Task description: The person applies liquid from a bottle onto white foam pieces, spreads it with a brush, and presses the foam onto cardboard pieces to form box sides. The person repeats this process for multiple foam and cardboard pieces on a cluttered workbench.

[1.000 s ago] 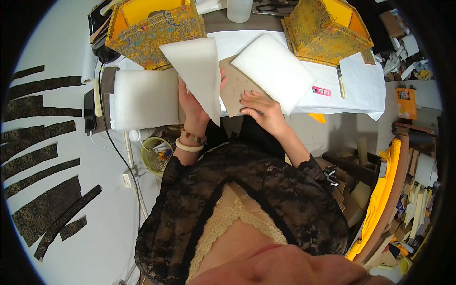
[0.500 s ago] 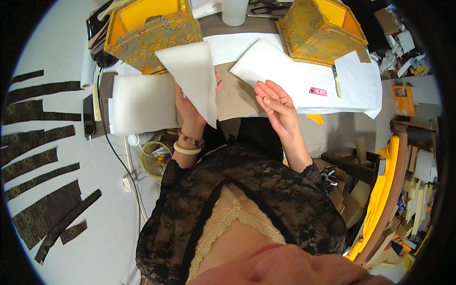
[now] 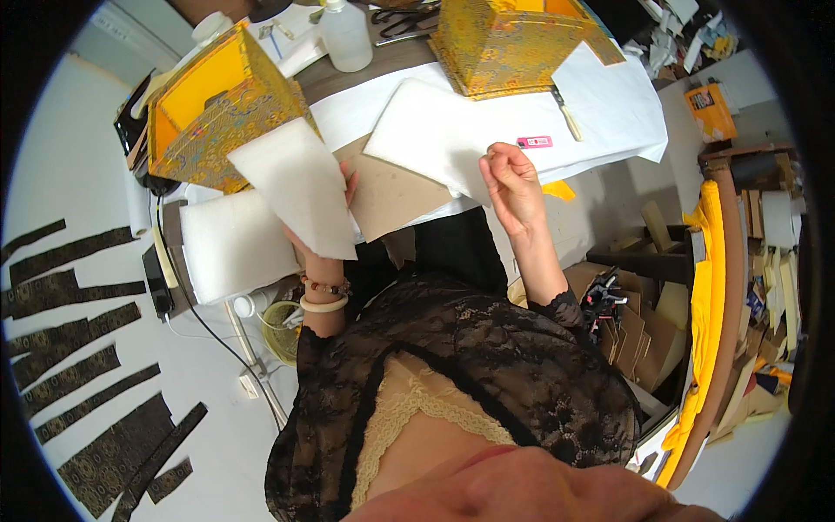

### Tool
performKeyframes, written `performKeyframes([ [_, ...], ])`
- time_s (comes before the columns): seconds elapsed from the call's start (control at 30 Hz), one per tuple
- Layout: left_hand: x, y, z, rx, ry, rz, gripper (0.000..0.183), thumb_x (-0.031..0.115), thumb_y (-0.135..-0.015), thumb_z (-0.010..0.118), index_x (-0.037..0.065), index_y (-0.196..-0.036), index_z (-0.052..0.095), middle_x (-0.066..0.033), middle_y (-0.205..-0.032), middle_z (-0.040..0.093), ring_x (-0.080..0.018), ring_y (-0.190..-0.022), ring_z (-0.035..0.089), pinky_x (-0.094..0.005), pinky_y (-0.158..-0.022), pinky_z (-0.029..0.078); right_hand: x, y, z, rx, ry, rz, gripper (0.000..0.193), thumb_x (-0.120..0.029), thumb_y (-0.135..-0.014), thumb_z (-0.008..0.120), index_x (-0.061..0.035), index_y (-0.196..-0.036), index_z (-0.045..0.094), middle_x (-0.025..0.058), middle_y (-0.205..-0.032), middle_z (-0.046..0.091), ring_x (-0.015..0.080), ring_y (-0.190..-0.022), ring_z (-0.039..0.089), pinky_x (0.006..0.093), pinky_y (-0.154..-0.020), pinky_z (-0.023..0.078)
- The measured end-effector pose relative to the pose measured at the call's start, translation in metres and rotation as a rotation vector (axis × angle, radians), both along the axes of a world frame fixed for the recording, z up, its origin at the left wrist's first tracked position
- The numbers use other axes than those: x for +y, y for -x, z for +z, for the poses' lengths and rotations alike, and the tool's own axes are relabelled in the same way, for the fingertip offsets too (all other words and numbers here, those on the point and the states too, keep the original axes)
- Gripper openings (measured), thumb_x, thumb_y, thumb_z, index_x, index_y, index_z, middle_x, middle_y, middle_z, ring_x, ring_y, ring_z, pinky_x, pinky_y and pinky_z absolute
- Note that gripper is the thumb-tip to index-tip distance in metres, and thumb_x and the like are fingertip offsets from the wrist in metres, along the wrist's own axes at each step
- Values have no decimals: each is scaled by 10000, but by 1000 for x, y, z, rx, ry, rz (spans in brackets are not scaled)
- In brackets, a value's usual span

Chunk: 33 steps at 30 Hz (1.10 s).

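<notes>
My left hand grips a white, softly padded sheet, held up at a tilt. The sheet hides most of the palm; some fingertips show past its right edge. To the right, my right hand is raised with fingers curled in and the thumb against them. Whatever is in that pinch, if anything, is too small to make out. Between the hands lies a brown board at the table's front edge. Another white padded sheet partly overlaps it, and a further padded piece rests left of my left hand.
Two gold brocade boxes with yellow linings stand behind, one left and one right. Near the right one lie a pale-handled knife and a small pink item. A translucent bottle, scissors and dark patterned strips are around.
The view has shifted, moving the table and boxes leftward in the picture. My right hand's fingers have gone from extended to curled in a pinch. The padded sheet stays in my left hand.
</notes>
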<state>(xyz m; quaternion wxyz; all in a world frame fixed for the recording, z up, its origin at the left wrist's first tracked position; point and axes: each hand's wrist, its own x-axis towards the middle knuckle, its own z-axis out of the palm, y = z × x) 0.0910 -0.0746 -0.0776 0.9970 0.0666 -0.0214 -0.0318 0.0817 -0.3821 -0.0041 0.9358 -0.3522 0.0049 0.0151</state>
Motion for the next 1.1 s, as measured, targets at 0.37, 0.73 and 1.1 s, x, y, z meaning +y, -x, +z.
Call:
performKeyframes([
  [0.37,-11,4,63,438,54,24,476,388,-985,413,72,-1340,433,-146,-1303,515,-396,-1289,410,-585,-1140,231,-96,31,1,128,546,-808,112,-86,-916,636,8,-866,671,58,-850,644,106,-758,579,251,-822,487],
  [0.73,-6,4,10,133,-299,72,481,371,-992,412,42,-1342,415,-170,-1309,498,-397,-1268,430,-575,-1126,272,-152,49,-46,184,877,-832,202,-138,-836,747,11,-960,690,87,-853,707,144,-749,666,246,-708,538],
  [1.1,-9,24,49,50,-70,-15,569,450,-968,418,54,-1377,419,-186,-1403,436,-343,-1298,400,-533,-1158,213,10,-57,49,-769,1621,-644,238,-233,-876,684,3,-897,693,159,-999,684,218,-735,670,298,-637,507],
])
